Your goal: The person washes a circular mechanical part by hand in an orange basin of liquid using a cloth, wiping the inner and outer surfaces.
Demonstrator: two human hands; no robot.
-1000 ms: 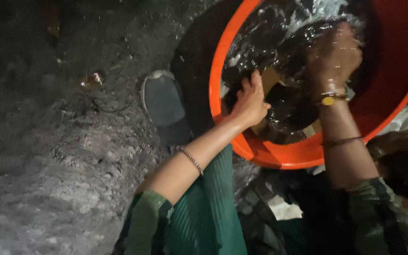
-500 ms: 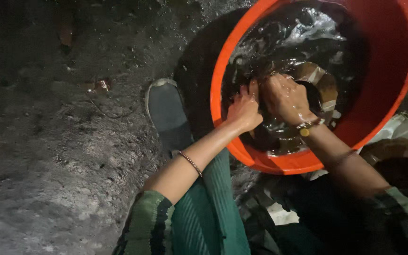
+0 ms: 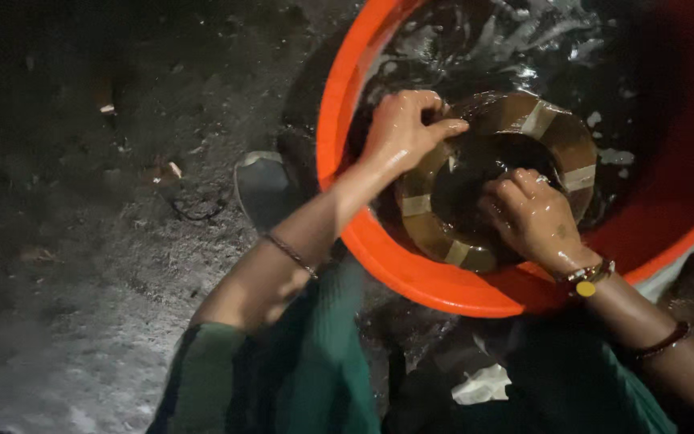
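A large orange plastic basin [image 3: 379,257] holds dark, splashing water. In it sits a round brown bowl [image 3: 560,137] with pale stripes on its wide rim. My left hand [image 3: 403,128] grips the bowl's rim at its left side, fingers curled over the edge. My right hand [image 3: 528,217] is closed inside the bowl's dark hollow, pressing against its inner surface; whether it holds a scrubber is hidden. Both wrists carry bangles, and green sleeves cover my upper arms.
The basin stands on dark, wet, rough ground. A grey sandal [image 3: 263,189] lies just left of the basin. Small bits of litter [image 3: 172,170] are scattered on the ground further left. Something white [image 3: 483,386] lies below the basin near my knees.
The view has closed in on the basin. The striped bowl has come up into plain sight; my left hand moved from the basin's edge onto the bowl's rim and my right hand went into the bowl.
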